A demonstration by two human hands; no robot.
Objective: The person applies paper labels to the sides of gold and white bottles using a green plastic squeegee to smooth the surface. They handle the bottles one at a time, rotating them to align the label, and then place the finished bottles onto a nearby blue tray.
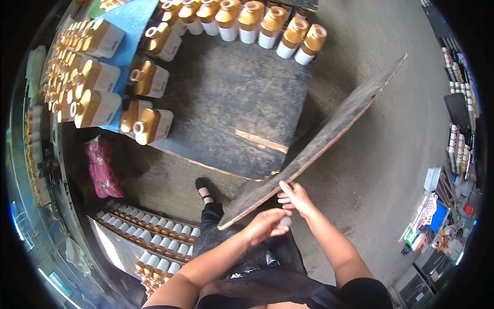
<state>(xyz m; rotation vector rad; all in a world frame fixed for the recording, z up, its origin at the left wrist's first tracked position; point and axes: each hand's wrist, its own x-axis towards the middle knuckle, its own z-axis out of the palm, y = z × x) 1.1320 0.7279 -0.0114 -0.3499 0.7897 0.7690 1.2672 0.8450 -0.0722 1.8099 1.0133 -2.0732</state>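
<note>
A dark wooden board [329, 131] stands tilted in front of me, slanting from my lap up to the far right beside the table. My right hand [297, 200] is at its near edge, fingers stretched out, one fingertip apparently touching the edge. Close by on the left, my left hand [261, 225] has curled fingers around a small pale round thing [286, 221], whose kind I cannot make out. The two hands nearly meet below the board.
Gold-and-white bottles [249, 23] line the far and left sides of a dark worn tabletop [231, 98]. More crowd a blue surface [131, 31] at the left. Lower left, bottles fill a tiered rack [110, 242]. A pink wrapped bundle [103, 170] lies on the floor.
</note>
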